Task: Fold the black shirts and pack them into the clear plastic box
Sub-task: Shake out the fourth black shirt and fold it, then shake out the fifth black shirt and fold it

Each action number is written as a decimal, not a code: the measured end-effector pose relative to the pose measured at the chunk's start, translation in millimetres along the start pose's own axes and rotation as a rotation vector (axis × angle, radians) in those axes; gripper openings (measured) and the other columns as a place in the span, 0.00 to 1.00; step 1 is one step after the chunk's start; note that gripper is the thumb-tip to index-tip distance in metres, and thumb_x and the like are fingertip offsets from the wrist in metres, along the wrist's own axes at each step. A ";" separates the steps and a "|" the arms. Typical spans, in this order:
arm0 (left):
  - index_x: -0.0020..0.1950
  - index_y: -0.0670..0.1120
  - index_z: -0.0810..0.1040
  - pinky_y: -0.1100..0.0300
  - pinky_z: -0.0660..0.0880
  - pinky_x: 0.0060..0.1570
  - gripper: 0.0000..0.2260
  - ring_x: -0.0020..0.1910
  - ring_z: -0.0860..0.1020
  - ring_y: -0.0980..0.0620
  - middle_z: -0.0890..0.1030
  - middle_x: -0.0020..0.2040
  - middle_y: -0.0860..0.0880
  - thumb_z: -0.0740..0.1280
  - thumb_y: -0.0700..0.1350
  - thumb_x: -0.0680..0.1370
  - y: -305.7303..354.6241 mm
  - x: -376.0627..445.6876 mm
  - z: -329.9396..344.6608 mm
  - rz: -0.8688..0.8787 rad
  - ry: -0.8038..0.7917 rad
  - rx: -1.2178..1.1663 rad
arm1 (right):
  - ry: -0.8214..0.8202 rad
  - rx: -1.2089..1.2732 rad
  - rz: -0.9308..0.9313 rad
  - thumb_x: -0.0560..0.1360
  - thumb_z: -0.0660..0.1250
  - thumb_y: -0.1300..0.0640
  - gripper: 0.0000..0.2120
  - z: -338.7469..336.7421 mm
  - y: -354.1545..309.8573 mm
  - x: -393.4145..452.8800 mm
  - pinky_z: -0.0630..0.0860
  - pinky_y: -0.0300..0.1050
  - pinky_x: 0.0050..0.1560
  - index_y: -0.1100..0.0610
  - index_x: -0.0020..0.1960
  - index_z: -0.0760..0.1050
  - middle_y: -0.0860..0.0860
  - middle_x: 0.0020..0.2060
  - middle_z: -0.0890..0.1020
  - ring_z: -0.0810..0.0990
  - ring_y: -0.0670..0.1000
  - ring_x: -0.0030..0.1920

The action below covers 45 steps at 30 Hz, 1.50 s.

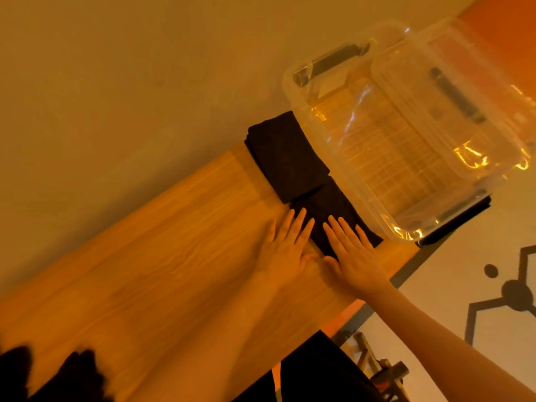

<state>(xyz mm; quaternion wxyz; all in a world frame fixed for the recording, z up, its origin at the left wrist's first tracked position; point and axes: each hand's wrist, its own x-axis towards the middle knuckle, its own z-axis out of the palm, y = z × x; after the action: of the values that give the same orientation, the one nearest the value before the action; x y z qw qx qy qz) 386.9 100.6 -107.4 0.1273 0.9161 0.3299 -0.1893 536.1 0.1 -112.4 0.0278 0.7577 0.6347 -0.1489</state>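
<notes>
Wooden table carries two folded black shirts beside an empty clear plastic box; left hand and right hand press flat, fingers straight, gripping nothing, on the nearer shirt.

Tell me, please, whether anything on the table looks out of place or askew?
The far shirt pokes past the table end, and the box seems to overhang the edge. Both hands, left and right, lie flat on the near shirt.
</notes>
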 end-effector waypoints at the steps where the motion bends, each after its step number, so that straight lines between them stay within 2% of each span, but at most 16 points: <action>1: 0.71 0.47 0.65 0.44 0.66 0.64 0.31 0.70 0.65 0.46 0.67 0.71 0.45 0.44 0.61 0.75 5.1 1.1 -3.6 -0.024 0.010 -0.014 | -0.009 0.007 0.011 0.80 0.39 0.40 0.28 -0.7 0.5 -0.4 0.41 0.46 0.72 0.55 0.74 0.51 0.52 0.71 0.60 0.53 0.48 0.72; 5: 0.72 0.48 0.39 0.45 0.43 0.70 0.30 0.72 0.38 0.47 0.40 0.75 0.45 0.38 0.62 0.75 8.6 -1.1 -3.9 0.014 0.052 0.010 | 0.013 0.016 0.014 0.80 0.39 0.40 0.29 -2.8 -1.1 -1.7 0.46 0.48 0.72 0.55 0.74 0.52 0.53 0.71 0.59 0.59 0.52 0.72; 9: 0.72 0.48 0.53 0.44 0.56 0.68 0.30 0.73 0.58 0.44 0.61 0.74 0.42 0.42 0.62 0.75 -2.2 -30.3 -6.6 -0.152 -0.001 -0.045 | 0.043 0.017 -0.020 0.80 0.38 0.41 0.29 -18.7 -15.6 -4.1 0.57 0.55 0.69 0.58 0.72 0.55 0.53 0.71 0.59 0.59 0.54 0.71; 12: 0.71 0.50 0.36 0.47 0.36 0.68 0.30 0.73 0.38 0.45 0.38 0.74 0.46 0.35 0.63 0.74 -22.4 -68.9 7.5 -0.222 0.035 -0.081 | 0.027 0.044 -0.124 0.79 0.38 0.41 0.30 -27.8 -40.5 -1.9 0.55 0.54 0.69 0.58 0.73 0.54 0.53 0.72 0.59 0.57 0.54 0.72; 15: 0.70 0.52 0.30 0.49 0.30 0.67 0.28 0.71 0.32 0.48 0.32 0.71 0.48 0.45 0.59 0.80 -40.6 -122.7 14.9 -0.411 0.064 -0.192 | -0.008 0.012 -0.248 0.80 0.43 0.43 0.29 -29.8 -79.6 8.2 0.61 0.53 0.69 0.60 0.71 0.62 0.56 0.69 0.69 0.67 0.57 0.69; 17: 0.72 0.51 0.34 0.48 0.36 0.68 0.28 0.72 0.37 0.46 0.37 0.73 0.46 0.46 0.59 0.79 -52.0 -158.3 21.4 -0.531 0.081 -0.258 | -0.058 -0.025 -0.330 0.77 0.48 0.45 0.29 -28.5 -113.5 16.3 0.63 0.52 0.68 0.60 0.71 0.63 0.56 0.68 0.70 0.69 0.57 0.68; 20: 0.73 0.46 0.60 0.43 0.66 0.63 0.29 0.68 0.68 0.43 0.68 0.70 0.43 0.48 0.59 0.76 -73.4 -212.9 34.4 -0.716 0.130 -0.333 | -0.082 -0.093 -0.456 0.77 0.43 0.43 0.30 -24.4 -175.9 24.4 0.64 0.53 0.65 0.59 0.70 0.65 0.55 0.69 0.68 0.68 0.55 0.69; 21: 0.71 0.45 0.64 0.43 0.70 0.61 0.28 0.66 0.72 0.43 0.72 0.68 0.43 0.47 0.59 0.77 -81.0 -231.5 37.4 -0.769 0.115 -0.359 | -0.112 -0.114 -0.488 0.78 0.40 0.42 0.31 -22.7 -198.1 25.3 0.64 0.53 0.64 0.59 0.70 0.66 0.55 0.69 0.68 0.68 0.55 0.68; 24: 0.71 0.42 0.66 0.43 0.60 0.67 0.28 0.67 0.70 0.41 0.71 0.68 0.41 0.48 0.58 0.77 -102.1 -285.2 50.9 -0.879 0.181 -0.350 | -0.152 -0.175 -0.657 0.77 0.28 0.40 0.38 -16.8 -268.1 22.0 0.57 0.53 0.67 0.59 0.72 0.62 0.55 0.71 0.63 0.63 0.55 0.71; 26: 0.70 0.43 0.66 0.42 0.62 0.67 0.28 0.67 0.70 0.41 0.71 0.68 0.41 0.50 0.57 0.76 -116.1 -317.3 61.4 -0.971 0.201 -0.322 | -0.179 -0.176 -0.800 0.69 0.19 0.37 0.43 -7.4 -311.7 17.2 0.43 0.51 0.69 0.56 0.75 0.47 0.53 0.73 0.49 0.48 0.53 0.74; 28: 0.69 0.44 0.69 0.41 0.65 0.63 0.28 0.67 0.70 0.41 0.72 0.68 0.42 0.50 0.57 0.76 -128.6 -347.4 72.4 -1.046 0.187 -0.359 | -0.196 -0.134 -0.875 0.65 0.16 0.35 0.44 -1.8 -353.1 9.3 0.40 0.50 0.69 0.54 0.73 0.41 0.52 0.74 0.47 0.44 0.53 0.74; 32: 0.70 0.42 0.69 0.43 0.59 0.65 0.31 0.70 0.66 0.41 0.70 0.70 0.42 0.47 0.60 0.77 -148.2 -398.6 102.4 -1.198 0.196 -0.410 | -0.350 -0.129 -0.987 0.64 0.29 0.28 0.47 8.1 -423.4 -4.2 0.40 0.45 0.72 0.54 0.76 0.44 0.51 0.76 0.49 0.45 0.50 0.76; 35: 0.74 0.43 0.61 0.48 0.50 0.70 0.35 0.75 0.56 0.44 0.60 0.75 0.44 0.44 0.65 0.75 -154.1 -421.5 118.7 -1.239 0.324 -0.575 | -0.526 -0.001 -1.004 0.66 0.43 0.26 0.47 10.8 -454.3 -11.2 0.42 0.43 0.72 0.55 0.75 0.45 0.52 0.76 0.51 0.48 0.50 0.75; 39: 0.73 0.47 0.63 0.58 0.52 0.72 0.25 0.75 0.53 0.49 0.57 0.76 0.48 0.61 0.54 0.78 -159.8 -427.4 123.0 -1.263 0.641 -0.861 | -0.611 0.208 -0.853 0.76 0.64 0.51 0.30 15.2 -465.7 -6.5 0.53 0.39 0.70 0.56 0.74 0.57 0.53 0.72 0.63 0.61 0.52 0.72; 42: 0.70 0.47 0.69 0.59 0.57 0.69 0.22 0.73 0.59 0.50 0.63 0.73 0.49 0.66 0.49 0.77 -165.8 -428.3 116.2 -1.377 0.810 -1.090 | -0.580 0.379 -0.638 0.76 0.66 0.59 0.14 16.1 -465.5 0.4 0.67 0.39 0.59 0.64 0.59 0.76 0.58 0.58 0.78 0.75 0.56 0.59; 45: 0.68 0.46 0.71 0.58 0.57 0.69 0.22 0.71 0.61 0.51 0.67 0.71 0.49 0.67 0.50 0.76 -170.3 -428.7 107.5 -1.397 0.815 -1.082 | -0.611 0.464 -0.540 0.75 0.66 0.61 0.08 2.0 -465.0 4.0 0.65 0.34 0.45 0.63 0.52 0.79 0.59 0.52 0.80 0.77 0.56 0.53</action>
<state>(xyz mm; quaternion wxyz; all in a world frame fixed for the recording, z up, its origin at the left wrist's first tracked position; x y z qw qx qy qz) -57.1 -48.6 -37.5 0.2661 0.3270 0.8602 0.2868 85.1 93.0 -47.1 0.0034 0.4728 0.7219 -0.5053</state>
